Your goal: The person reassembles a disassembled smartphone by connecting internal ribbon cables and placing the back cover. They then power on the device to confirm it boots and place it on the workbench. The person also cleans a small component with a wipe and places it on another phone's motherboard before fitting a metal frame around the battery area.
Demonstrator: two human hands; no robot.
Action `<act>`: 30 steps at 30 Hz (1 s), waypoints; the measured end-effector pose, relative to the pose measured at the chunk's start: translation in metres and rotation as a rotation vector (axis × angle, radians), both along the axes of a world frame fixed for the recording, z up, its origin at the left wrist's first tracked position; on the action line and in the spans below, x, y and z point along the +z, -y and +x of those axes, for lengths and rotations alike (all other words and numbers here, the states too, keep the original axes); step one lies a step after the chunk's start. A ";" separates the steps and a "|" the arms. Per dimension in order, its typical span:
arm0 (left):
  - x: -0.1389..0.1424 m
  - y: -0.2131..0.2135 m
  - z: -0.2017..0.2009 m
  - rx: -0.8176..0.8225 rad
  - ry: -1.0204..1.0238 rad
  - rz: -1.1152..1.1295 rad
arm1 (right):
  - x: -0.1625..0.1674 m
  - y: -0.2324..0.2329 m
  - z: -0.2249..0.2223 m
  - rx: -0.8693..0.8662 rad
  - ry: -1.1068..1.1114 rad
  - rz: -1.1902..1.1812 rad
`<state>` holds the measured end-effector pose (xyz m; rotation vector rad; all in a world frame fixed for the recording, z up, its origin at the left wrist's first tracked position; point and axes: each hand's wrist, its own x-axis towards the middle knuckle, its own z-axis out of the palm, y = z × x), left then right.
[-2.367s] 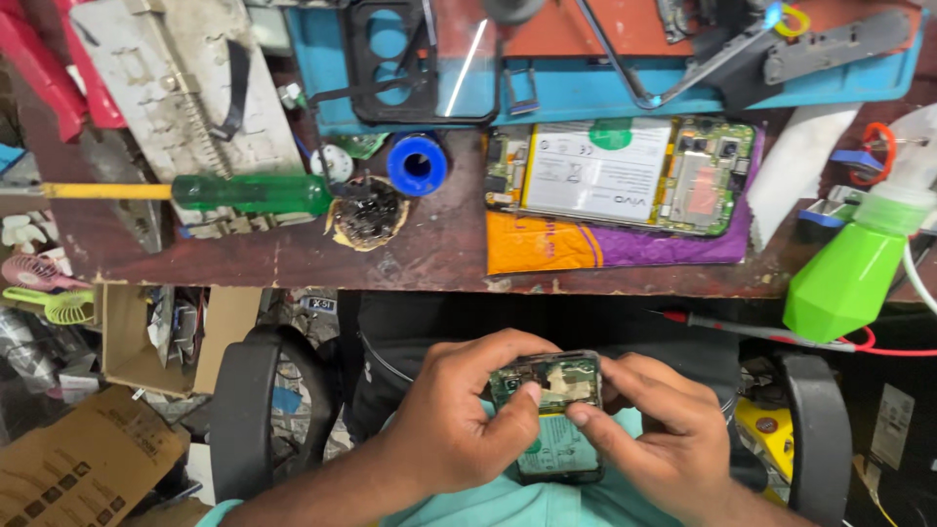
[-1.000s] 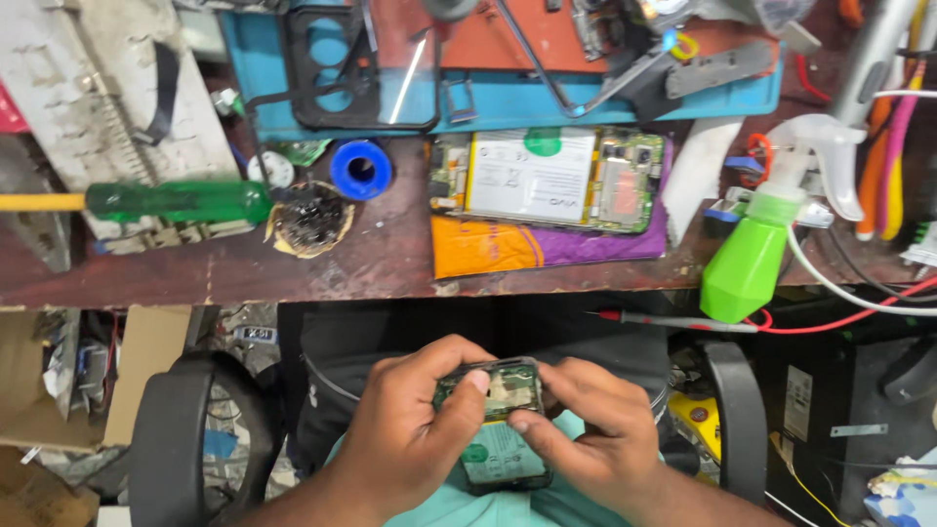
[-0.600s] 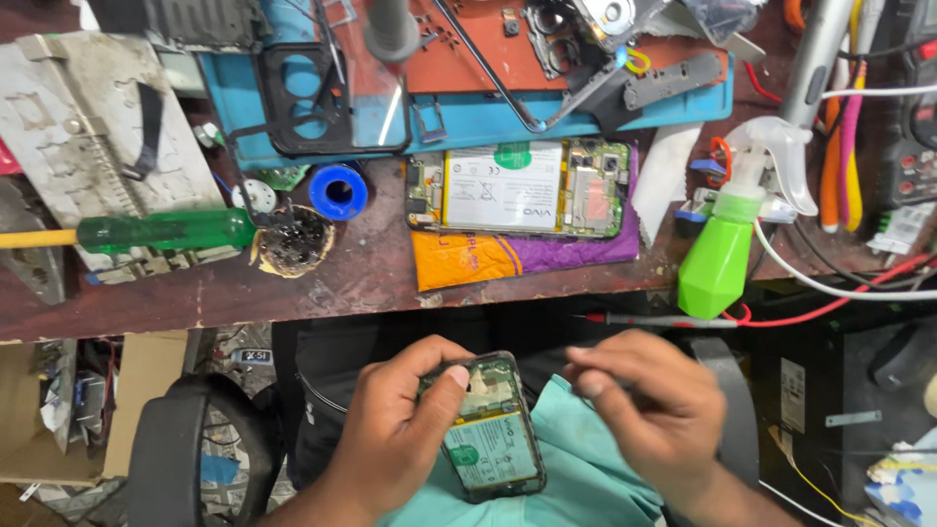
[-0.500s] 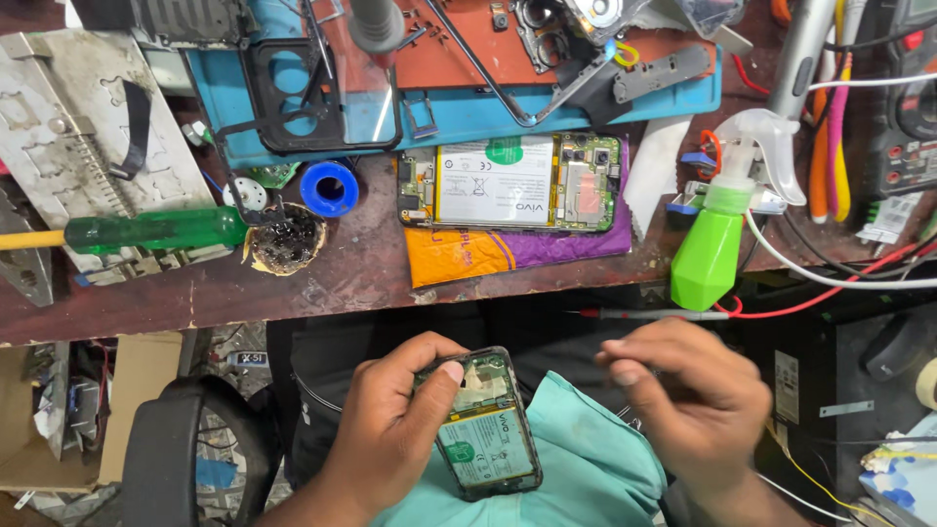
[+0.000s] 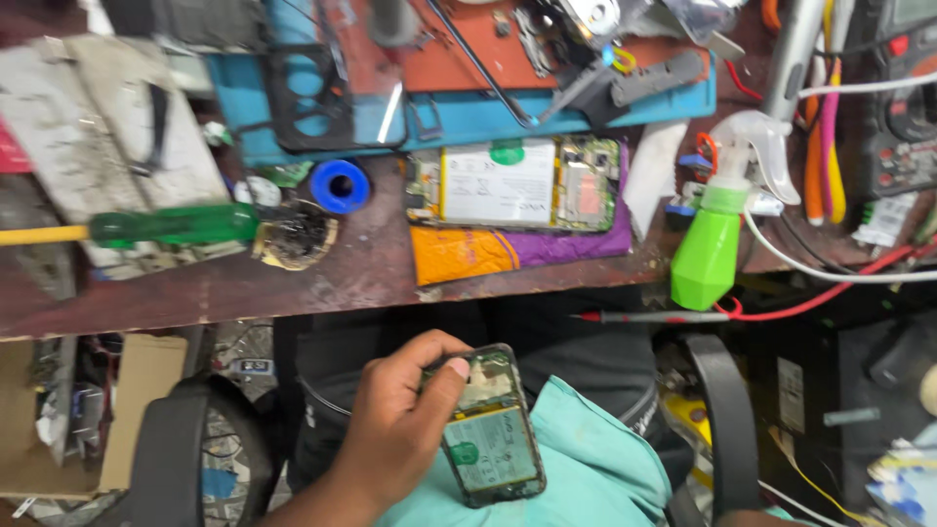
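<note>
One left hand (image 5: 400, 429) palm-down over the lap, fingers (image 5: 451, 371) curled tight around an opened phone (image 5: 485, 425); right hand out of sight

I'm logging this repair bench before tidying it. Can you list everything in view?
Opened phone: one, green inside, in the left hand over the lap.
Second opened phone: one, white battery, on the bench.
Cloth: one, orange and purple, under that phone.
Spray bottle: one, green, at the bench's right edge.
Screwdriver: one, green handle, bench left.
Solder spool: one, blue, bench centre.
Work mat: one, blue, bench back.
Probe: one, red lead, below the bench edge.
Left hand: gripping the phone.
Right hand: out of view.
</note>
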<state>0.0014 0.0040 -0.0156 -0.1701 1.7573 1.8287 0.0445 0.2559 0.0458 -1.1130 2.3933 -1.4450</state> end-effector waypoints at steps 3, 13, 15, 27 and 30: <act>0.001 0.001 -0.003 -0.012 0.025 -0.033 | -0.002 0.004 -0.007 0.006 -0.008 0.007; 0.005 0.000 -0.002 -0.002 0.018 -0.047 | 0.008 -0.012 -0.002 0.029 -0.013 0.033; 0.003 0.000 -0.005 0.000 0.007 -0.037 | 0.007 -0.011 -0.004 0.027 -0.011 0.056; 0.009 0.001 -0.009 -0.017 -0.065 -0.047 | 0.006 0.023 -0.035 -0.429 -0.008 0.203; 0.009 0.002 -0.009 -0.021 -0.030 -0.043 | 0.003 0.024 -0.033 -0.495 0.087 0.178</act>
